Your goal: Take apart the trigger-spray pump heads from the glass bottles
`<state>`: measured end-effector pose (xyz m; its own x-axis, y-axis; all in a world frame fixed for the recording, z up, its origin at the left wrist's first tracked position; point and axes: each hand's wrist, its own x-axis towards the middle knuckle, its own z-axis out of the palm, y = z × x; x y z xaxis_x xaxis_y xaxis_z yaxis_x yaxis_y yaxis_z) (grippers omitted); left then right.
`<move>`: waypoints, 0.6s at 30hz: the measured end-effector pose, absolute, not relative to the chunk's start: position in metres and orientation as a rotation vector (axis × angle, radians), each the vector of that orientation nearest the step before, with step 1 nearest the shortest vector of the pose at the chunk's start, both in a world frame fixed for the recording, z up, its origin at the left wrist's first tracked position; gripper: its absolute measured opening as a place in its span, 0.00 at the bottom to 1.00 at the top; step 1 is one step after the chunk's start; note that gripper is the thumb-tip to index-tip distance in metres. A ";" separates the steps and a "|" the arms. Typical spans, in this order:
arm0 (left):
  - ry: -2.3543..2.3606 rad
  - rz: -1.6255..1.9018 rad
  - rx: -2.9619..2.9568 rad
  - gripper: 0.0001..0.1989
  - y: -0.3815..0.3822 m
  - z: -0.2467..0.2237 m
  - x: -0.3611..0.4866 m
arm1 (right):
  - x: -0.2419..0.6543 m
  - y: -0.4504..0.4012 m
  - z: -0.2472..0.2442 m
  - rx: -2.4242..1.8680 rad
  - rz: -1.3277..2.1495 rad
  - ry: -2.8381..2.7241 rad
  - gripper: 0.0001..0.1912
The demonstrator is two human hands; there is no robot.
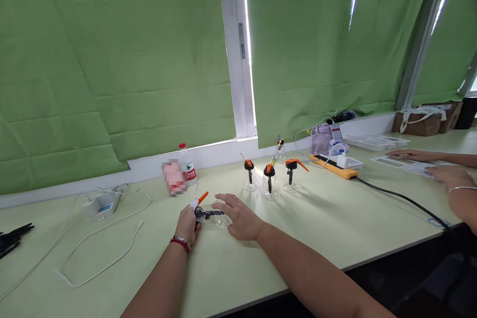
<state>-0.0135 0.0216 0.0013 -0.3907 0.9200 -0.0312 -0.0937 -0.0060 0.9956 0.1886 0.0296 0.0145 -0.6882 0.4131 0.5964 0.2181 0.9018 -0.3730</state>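
A clear glass bottle (pixel 218 219) with a black and orange top lies tilted on its side between my hands, its base toward the right. My left hand (pixel 188 223) is wrapped round the top, where an orange lever (pixel 203 197) and a thin metal tube stick up. My right hand (pixel 240 216) rests on the glass body with its fingers curved over it. Beyond my hands stand similar upright glass bottles with black and orange tops, one at left (pixel 250 174), one in the middle (pixel 269 181) and one at right (pixel 291 176).
Further back are a small glass bottle (pixel 280 151), a red-capped water bottle (pixel 188 166) and a purple bottle (pixel 320 140). An orange power strip (pixel 335 168) trails a black cable. White cables and a charger (pixel 100 204) lie left. Another person's hands (pixel 449 176) are at far right.
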 end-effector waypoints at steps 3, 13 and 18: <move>1.376 1.598 0.927 0.15 0.020 0.003 -0.014 | 0.186 0.030 0.009 -0.574 0.735 -2.167 0.50; 1.504 1.552 0.933 0.13 0.019 0.004 -0.011 | 0.187 0.032 0.009 -0.725 0.753 -2.188 0.41; 1.499 1.527 0.923 0.12 0.020 0.002 -0.012 | 0.186 0.029 0.017 -0.503 0.106 -2.407 0.36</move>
